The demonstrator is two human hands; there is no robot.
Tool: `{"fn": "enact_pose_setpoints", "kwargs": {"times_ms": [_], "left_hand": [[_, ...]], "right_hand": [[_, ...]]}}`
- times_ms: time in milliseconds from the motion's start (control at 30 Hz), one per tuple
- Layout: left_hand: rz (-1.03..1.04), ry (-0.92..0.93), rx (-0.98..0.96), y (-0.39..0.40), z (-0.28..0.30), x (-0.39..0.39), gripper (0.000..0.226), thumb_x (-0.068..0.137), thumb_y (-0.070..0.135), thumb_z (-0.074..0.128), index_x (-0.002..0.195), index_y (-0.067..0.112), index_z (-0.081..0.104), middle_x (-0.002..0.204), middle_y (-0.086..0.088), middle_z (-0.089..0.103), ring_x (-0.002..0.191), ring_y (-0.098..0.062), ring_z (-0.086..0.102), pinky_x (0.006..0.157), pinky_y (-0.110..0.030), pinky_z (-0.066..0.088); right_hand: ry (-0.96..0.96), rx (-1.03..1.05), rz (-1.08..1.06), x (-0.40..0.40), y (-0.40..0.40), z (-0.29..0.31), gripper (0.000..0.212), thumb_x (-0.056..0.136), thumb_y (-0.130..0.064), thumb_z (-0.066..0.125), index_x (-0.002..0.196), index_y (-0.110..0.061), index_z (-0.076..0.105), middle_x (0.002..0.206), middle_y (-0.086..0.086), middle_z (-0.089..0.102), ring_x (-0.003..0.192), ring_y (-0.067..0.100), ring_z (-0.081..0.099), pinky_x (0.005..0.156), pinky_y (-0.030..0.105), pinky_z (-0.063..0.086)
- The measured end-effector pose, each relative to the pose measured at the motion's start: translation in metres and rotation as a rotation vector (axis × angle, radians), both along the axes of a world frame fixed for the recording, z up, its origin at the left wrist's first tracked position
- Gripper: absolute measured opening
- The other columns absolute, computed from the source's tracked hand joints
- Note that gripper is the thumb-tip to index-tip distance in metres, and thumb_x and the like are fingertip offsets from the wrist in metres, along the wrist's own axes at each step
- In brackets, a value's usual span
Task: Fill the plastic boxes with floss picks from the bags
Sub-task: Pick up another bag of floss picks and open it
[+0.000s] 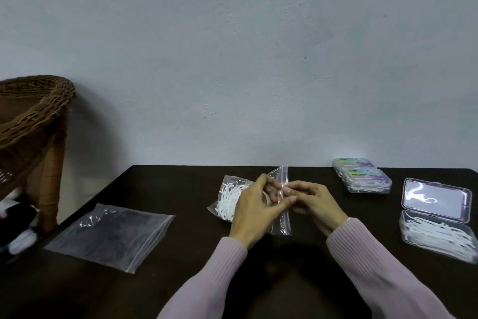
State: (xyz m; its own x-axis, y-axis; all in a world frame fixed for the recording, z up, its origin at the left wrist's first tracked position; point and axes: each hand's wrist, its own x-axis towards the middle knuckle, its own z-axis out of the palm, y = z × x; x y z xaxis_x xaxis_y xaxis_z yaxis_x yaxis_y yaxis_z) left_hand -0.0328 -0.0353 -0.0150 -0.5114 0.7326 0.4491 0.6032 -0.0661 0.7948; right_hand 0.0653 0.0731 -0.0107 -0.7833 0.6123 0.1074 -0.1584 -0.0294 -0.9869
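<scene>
Head view: on the dark table (196,261), a floss-pick bag (230,199) is pinched at its zip strip by left hand (254,211) and right hand (314,202); the seal should be parted evenly, the open box (437,230) being well right.

Single head cam, wide-angle, looks fwd and slightly down from the person's own viewpoint, close over the dark table (181,189) near edge, both forearms entering from bottom, bare wall (232,60) filling the upper half, no 2nd view to overlap.
</scene>
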Motion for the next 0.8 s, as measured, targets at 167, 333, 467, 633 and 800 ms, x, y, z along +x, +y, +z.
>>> {"fn": "enact_pose_setpoints", "kwargs": {"times_ms": [167,333,467,633,800], "left_hand": [[-0.04,-0.033,-0.005,-0.0005,0.0006,-0.0001,0.03,0.073,0.019,0.08,0.087,0.013,0.055,0.07,-0.001,0.059,0.061,0.0,0.053,0.06,-0.016,0.047],[-0.037,-0.148,0.044,0.0002,-0.001,-0.0008,0.026,0.068,0.012,0.083,0.077,0.009,0.059,0.064,0.0,0.06,0.059,-0.003,0.055,0.059,-0.017,0.049],[-0.039,-0.255,0.053,0.0005,-0.0023,-0.0062,0.02,0.067,0.009,0.083,0.075,0.008,0.064,0.065,-0.002,0.063,0.063,-0.011,0.062,0.066,-0.026,0.057],[-0.043,-0.29,0.052,0.0018,-0.0046,-0.0083,0.017,0.066,0.007,0.084,0.071,0.011,0.068,0.071,-0.011,0.07,0.071,-0.021,0.069,0.069,-0.028,0.058],[-0.135,-0.326,0.011,0.0012,-0.0026,-0.0072,0.008,0.073,0.006,0.077,0.081,0.007,0.073,0.075,-0.011,0.073,0.071,-0.016,0.07,0.066,-0.021,0.054]], "right_hand": [[-0.046,0.034,-0.026,0.0034,0.0013,0.0006,0.012,0.078,-0.005,0.067,0.09,-0.007,0.07,0.077,0.006,0.071,0.069,0.014,0.066,0.06,0.021,0.054],[-0.027,0.025,-0.027,0.0045,0.0012,0.0024,0.01,0.074,-0.004,0.069,0.083,-0.008,0.07,0.075,0.005,0.072,0.07,0.013,0.068,0.059,0.02,0.054],[-0.01,0.007,0.009,0.0051,0.0001,0.0047,0.013,0.075,-0.001,0.067,0.086,-0.008,0.07,0.078,0.007,0.073,0.072,0.014,0.07,0.061,0.021,0.055],[-0.018,0.034,-0.02,0.0052,0.0004,0.0035,0.012,0.072,0.0,0.07,0.084,-0.005,0.07,0.076,0.01,0.072,0.068,0.014,0.067,0.062,0.019,0.055],[-0.019,0.012,-0.038,0.0062,0.0024,0.0039,0.024,0.059,-0.011,0.074,0.081,-0.003,0.069,0.073,0.01,0.071,0.066,0.014,0.068,0.058,0.018,0.054]]}}
